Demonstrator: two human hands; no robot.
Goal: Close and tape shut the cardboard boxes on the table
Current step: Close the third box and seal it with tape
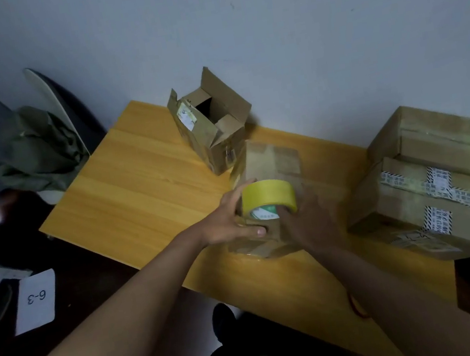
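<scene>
On the yellow wooden table (141,177), near its middle, sits a closed cardboard box (269,166), and both hands are working at its near end. The left hand (229,225) holds the near corner of this box, its fingers reaching up along the side and the thumb lying flat across the near face. The right hand (308,221) is at the roll of yellow tape (267,197), which stands on the box top; its fingers seem curled round the lower edge of the roll, though blur there makes the exact hold uncertain.

The step looks like starting a strip of tape over the near edge of the box. To do it well, the left hand should keep the box from sliding and press the flaps level, so the seam does not gape. The free end of the tape wants pressing firmly onto the near face first, then the roll drawing straight back along the seam, kept low and taut so no wrinkles form. I cannot see a loose end of tape from this view.

Behind, against the wall, a smaller box (210,126) stands with its flaps open and is yet to be closed. At the right end of the table, two larger boxes (439,176) lie stacked and already carry tape across their tops.
</scene>
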